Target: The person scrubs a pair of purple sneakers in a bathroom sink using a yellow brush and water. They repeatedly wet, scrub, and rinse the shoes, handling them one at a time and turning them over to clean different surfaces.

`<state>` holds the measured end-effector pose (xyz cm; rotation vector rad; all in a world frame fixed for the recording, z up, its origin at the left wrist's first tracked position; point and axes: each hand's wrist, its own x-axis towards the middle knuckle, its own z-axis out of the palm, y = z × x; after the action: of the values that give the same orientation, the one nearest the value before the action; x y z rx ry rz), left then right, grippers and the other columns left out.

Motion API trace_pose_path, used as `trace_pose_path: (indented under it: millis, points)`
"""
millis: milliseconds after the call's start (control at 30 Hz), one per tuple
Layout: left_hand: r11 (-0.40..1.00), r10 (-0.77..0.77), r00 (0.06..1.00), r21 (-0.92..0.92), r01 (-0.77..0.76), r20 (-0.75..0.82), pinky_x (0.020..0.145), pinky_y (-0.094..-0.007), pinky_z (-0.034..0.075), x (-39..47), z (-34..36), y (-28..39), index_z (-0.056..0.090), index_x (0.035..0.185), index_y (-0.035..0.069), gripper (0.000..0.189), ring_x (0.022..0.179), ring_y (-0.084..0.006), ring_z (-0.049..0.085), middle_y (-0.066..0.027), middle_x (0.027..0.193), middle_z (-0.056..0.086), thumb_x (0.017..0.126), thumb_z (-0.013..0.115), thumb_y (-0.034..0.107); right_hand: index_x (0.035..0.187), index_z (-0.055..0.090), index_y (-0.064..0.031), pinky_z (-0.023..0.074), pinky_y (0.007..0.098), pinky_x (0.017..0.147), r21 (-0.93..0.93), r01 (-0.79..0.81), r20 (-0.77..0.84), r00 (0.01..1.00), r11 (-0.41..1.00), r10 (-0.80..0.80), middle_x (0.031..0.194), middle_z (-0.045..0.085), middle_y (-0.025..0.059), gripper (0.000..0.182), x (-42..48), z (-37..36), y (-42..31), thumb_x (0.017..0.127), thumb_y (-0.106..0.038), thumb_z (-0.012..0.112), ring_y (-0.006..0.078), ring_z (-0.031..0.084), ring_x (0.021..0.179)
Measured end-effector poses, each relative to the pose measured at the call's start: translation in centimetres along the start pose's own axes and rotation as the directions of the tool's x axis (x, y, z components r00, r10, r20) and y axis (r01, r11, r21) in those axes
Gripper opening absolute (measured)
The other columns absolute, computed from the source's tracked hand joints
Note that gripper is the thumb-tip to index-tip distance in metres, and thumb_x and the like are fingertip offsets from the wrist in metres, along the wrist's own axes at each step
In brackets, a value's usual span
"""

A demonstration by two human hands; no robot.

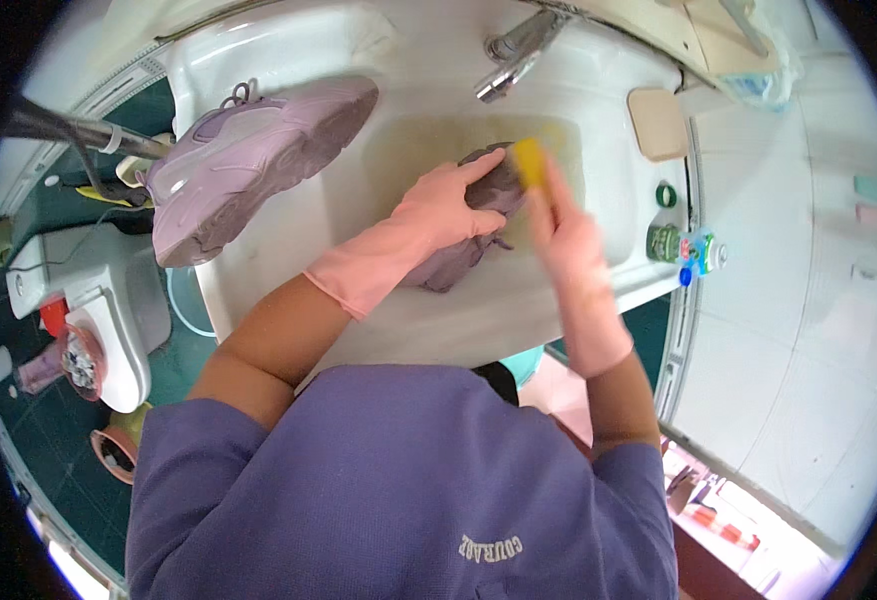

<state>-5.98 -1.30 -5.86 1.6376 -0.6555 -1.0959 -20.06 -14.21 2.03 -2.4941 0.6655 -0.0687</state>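
Note:
My left hand (pixel 449 206), in a pink rubber glove, grips a wet purple-grey shoe (pixel 494 180) low in the white sink (pixel 266 300). My right hand (pixel 566 217), gloved alike and blurred, holds a yellow scrubbing tool (pixel 530 162) against the shoe's end; whether it is a brush or a sponge I cannot tell. Murky, yellowish water (pixel 401 142) surrounds the shoe, part of which my left glove hides. A second shoe, a light purple sneaker (pixel 236 161) with a dirty sole, lies on its side across the sink's left rim.
A chrome faucet (pixel 521 60) reaches over the basin from the back. Along the right rim are a beige soap dish or lid (pixel 657 124), a green ring (pixel 666 196) and a green container (pixel 663 243) beside small bottles. A toilet (pixel 115 337) and bins stand at the left.

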Motion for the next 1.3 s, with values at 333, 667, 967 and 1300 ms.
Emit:
trace_pose_path:
  millis: [333,667,967,1300]
  points:
    - [0.990,0.025,1.000,0.137,-0.026,0.006,0.106,-0.0431,0.047,-0.8,-0.2,0.6,0.043,0.157,0.036,0.093,0.126,-0.0383,0.058,-0.0225,0.134,0.057,0.072,0.081,0.035,0.151,0.050,-0.0159,0.0551,0.0299,0.083,0.057,-0.004,-0.064,0.998,0.998,0.007,0.105,0.073,0.0184,0.048,1.3,-0.8,2.5,0.105,-0.022,0.060,0.0240,0.072,0.090]
    - [0.983,0.060,0.998,0.175,-0.057,-0.012,0.101,-0.0403,0.051,-0.5,-0.1,0.4,0.044,0.157,0.034,0.093,0.119,-0.0341,0.065,-0.0210,0.129,0.066,0.070,0.080,0.034,0.152,0.049,-0.0164,0.0563,0.0359,0.083,-0.004,-0.276,-0.005,0.961,0.961,0.276,0.104,0.073,0.0232,0.052,0.9,-1.3,-0.2,0.102,-0.021,0.061,0.0294,0.074,0.093]
    - [0.973,-0.115,0.993,-0.205,0.106,-0.033,0.103,-0.0377,0.050,1.8,-2.6,0.5,0.044,0.157,0.031,0.089,0.123,-0.0267,0.064,-0.0133,0.137,0.065,0.077,0.084,0.029,0.150,0.051,-0.0237,0.0555,0.0425,0.079,0.013,0.047,-0.011,0.999,0.999,-0.047,0.102,0.072,0.0174,0.050,3.3,1.2,-1.0,0.101,-0.033,0.060,0.0335,0.067,0.087]
    - [0.920,-0.107,0.991,-0.386,0.070,-0.075,0.109,-0.0357,0.044,2.4,-4.0,0.1,0.045,0.157,0.017,0.086,0.127,-0.0212,0.060,-0.0091,0.140,0.063,0.080,0.084,0.017,0.147,0.054,-0.0210,0.0559,0.0430,0.078,-0.114,0.004,0.040,0.999,0.994,0.001,0.103,0.072,0.0188,0.047,8.6,-2.4,-3.3,0.101,-0.031,0.060,0.0383,0.070,0.091]
